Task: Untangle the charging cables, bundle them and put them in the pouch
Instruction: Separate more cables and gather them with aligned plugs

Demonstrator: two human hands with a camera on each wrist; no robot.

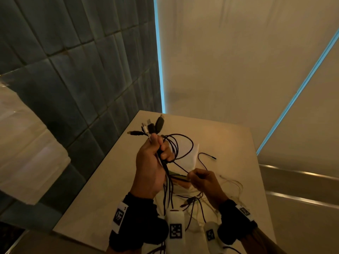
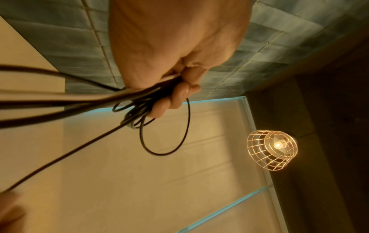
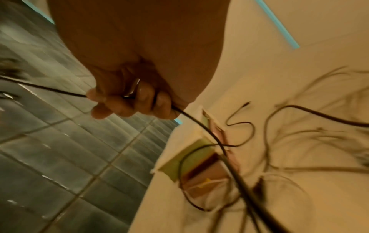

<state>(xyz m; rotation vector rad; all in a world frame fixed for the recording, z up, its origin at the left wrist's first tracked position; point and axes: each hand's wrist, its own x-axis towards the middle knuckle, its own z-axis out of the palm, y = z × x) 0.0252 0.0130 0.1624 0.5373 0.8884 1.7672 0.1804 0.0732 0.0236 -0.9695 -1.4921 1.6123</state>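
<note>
My left hand (image 1: 156,158) is raised over the table and grips a bunch of charging cables (image 1: 174,149); their plugs (image 1: 150,128) fan out above the fist, and dark loops (image 2: 165,126) hang beside the fingers (image 2: 175,97). My right hand (image 1: 200,180), lower and to the right, pinches one thin black cable (image 3: 49,89) that runs taut up to the bunch. The same cable trails out under the right fingers (image 3: 127,105) down to the table. A striped pouch (image 3: 193,165) lies on the table under loose cables (image 1: 194,202).
The pale table (image 1: 229,140) stands against a dark tiled wall (image 1: 82,70). White paper (image 1: 189,153) lies behind the hands. A loose black cable end (image 1: 207,155) and thin pale wires (image 1: 233,186) sprawl at the right. A wire-cage lamp (image 2: 272,149) glows overhead.
</note>
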